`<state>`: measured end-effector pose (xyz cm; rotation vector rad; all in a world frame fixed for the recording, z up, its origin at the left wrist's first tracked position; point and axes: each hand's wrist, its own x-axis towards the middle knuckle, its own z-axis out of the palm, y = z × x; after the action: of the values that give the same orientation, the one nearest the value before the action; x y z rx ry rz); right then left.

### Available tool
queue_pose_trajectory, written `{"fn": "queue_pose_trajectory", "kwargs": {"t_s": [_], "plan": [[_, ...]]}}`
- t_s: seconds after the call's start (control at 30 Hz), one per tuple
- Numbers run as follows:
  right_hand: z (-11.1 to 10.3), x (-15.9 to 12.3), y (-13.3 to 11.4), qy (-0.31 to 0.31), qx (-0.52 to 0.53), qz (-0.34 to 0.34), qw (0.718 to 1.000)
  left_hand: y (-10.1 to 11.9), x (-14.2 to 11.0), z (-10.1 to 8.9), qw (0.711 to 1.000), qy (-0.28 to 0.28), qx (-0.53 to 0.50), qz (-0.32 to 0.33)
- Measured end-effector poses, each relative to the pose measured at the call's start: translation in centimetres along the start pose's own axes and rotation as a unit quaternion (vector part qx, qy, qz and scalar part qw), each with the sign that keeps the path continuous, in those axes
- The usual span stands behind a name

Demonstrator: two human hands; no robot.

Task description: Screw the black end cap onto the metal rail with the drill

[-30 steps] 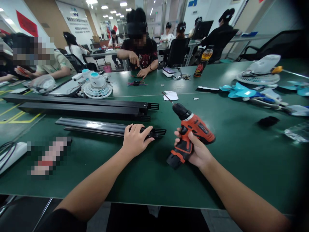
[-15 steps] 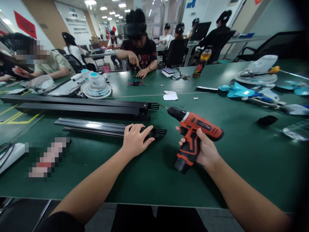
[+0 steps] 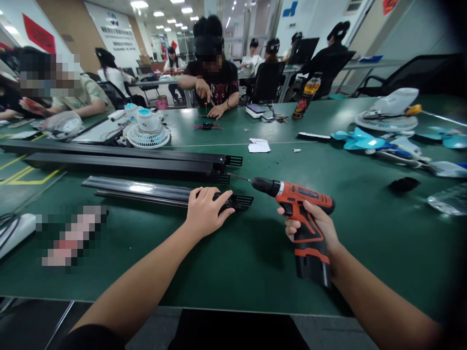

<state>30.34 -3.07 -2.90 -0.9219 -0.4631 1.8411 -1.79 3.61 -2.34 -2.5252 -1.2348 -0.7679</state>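
My right hand point(image 3: 326, 231) is wrapped round the grip of an orange and black cordless drill point(image 3: 305, 194). A long thin bit point(image 3: 239, 177) points left from the chuck, its tip close to the slotted end of a black rail behind. My left hand point(image 3: 207, 209) lies over a shorter black metal rail point(image 3: 138, 188), fingers over the far side and thumb on the near side. That rail's slotted end point(image 3: 243, 201) sticks out to the right of the hand. Behind it lie two longer black rails point(image 3: 120, 164), side by side.
White fans point(image 3: 148, 131) stand at the back left. A co-worker point(image 3: 215, 78) works across the green table point(image 3: 226, 272). Paper scraps point(image 3: 259, 146), a drink bottle point(image 3: 306, 96) and blue fan blades point(image 3: 361, 139) lie or stand farther back. A clear plastic item point(image 3: 448, 198) is at the right.
The drill has turned, its battery end moving right and toward me and its chuck dropping lower. My left hand stays on the shorter rail.
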Motion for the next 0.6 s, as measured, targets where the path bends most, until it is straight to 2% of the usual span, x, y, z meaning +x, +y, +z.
{"fn": "queue_pose_trajectory", "kwargs": {"t_s": [0.17,0.4,0.5,0.6], "plan": [[0.2,0.0,0.9,0.008,0.003,-0.018,1.000,-0.1,-0.1,-0.1,1.000,0.010,0.004,0.004],[0.1,-0.8,0.7,-0.012,0.018,0.019,1.000,-1.3,-0.7,-0.6,1.000,0.012,-0.003,0.007],[0.1,-0.6,0.8,-0.004,0.018,-0.008,1.000,-1.7,-1.0,-0.8,1.000,0.011,-0.013,0.011],[0.1,-0.3,0.8,-0.008,0.017,-0.027,0.999,-1.8,-1.2,-1.2,1.000,-0.011,0.012,-0.021]]}}
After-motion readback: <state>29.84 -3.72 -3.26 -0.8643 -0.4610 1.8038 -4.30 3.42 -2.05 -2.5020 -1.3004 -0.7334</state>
